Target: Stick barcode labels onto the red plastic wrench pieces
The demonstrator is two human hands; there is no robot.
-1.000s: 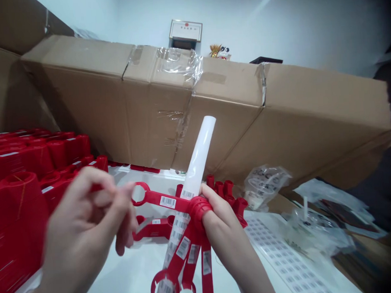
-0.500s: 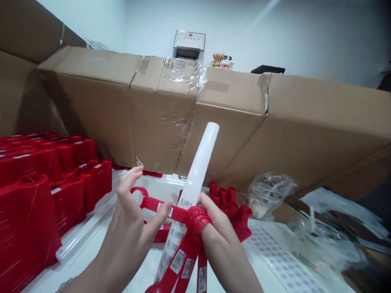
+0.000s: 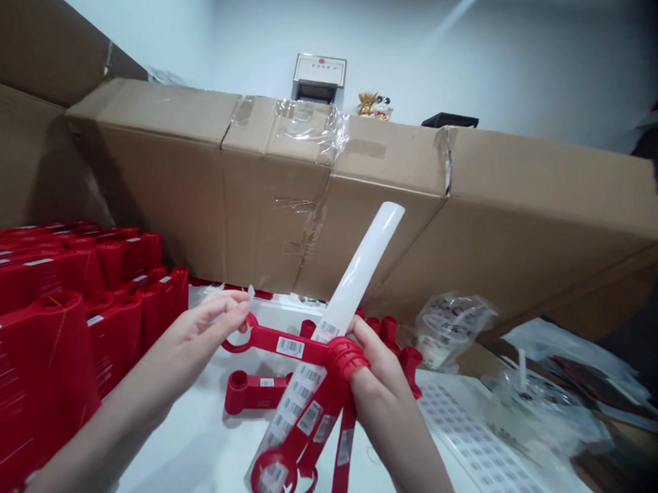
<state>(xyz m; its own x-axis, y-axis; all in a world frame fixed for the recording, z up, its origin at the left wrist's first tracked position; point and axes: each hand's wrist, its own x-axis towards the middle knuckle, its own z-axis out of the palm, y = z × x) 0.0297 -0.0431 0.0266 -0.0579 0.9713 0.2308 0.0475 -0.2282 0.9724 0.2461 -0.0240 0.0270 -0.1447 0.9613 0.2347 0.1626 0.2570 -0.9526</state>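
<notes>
Cardboard cartons (image 3: pixel 274 227) line back of white table (image 3: pixel 169 464); red moulded parts (image 3: pixel 39 361) stacked left, barcode sheet (image 3: pixel 468 429) right. Right hand (image 3: pixel 382 397) closed round hub of red ring-hubbed bracket (image 3: pixel 312 352), frosted white tube (image 3: pixel 357 274) passing through, grip keeping both together. Left hand (image 3: pixel 194 332) half open, just beside bracket's upper ring.

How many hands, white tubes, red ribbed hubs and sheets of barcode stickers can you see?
Hands: 2 (left hand, right hand)
White plastic tubes: 1 (white plastic tube)
Red ribbed hubs: 1 (red ribbed hub)
Sheets of barcode stickers: 1 (sheet of barcode stickers)
Total: 5
</notes>
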